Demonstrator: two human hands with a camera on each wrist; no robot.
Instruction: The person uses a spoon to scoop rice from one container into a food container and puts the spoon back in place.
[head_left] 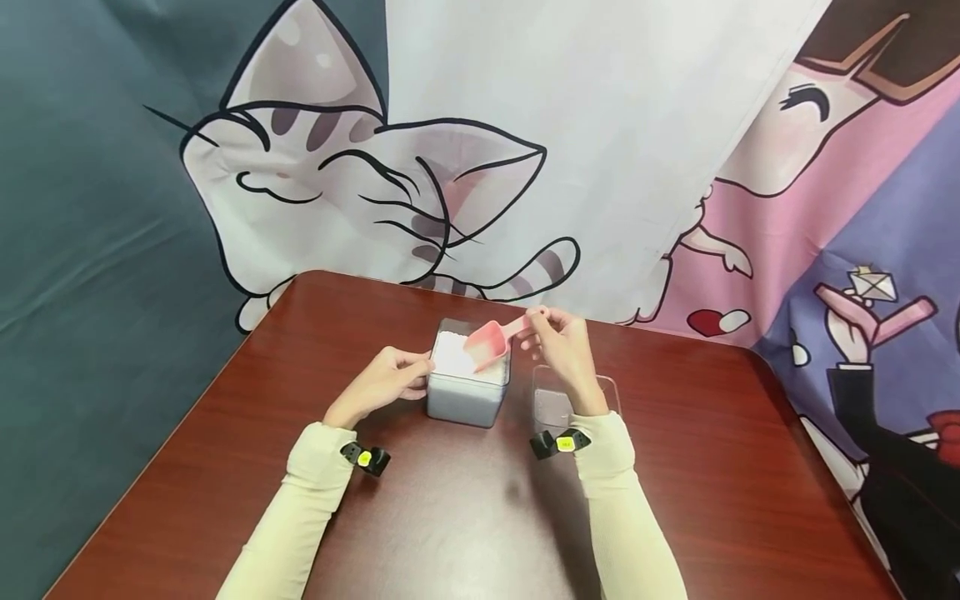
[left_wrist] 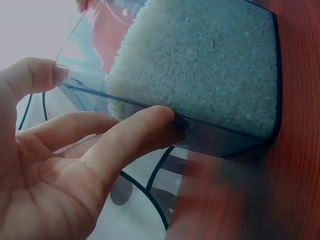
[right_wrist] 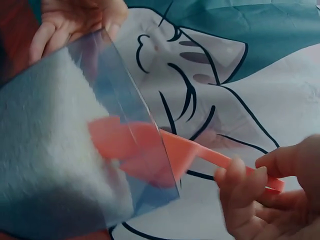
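A clear, grey-tinted square container [head_left: 465,402] full of white rice [left_wrist: 200,60] stands upright on the table. My left hand [head_left: 382,383] steadies it from the left, thumb at the rim and fingers against the side wall. From the right, my right hand [head_left: 566,354] pinches the handle of a pink scoop [head_left: 491,343] between thumb and fingers. The scoop's bowl [right_wrist: 125,140] is inside the container, its front edge down in the rice. How much rice the bowl carries is hard to see in the wrist views.
A clear square lid or shallow tray [head_left: 552,408] lies on the table, partly behind the right wrist. The reddish-brown table [head_left: 225,467] has rounded far corners. Behind it hangs a cloth [head_left: 600,125] printed with a cartoon cat and people.
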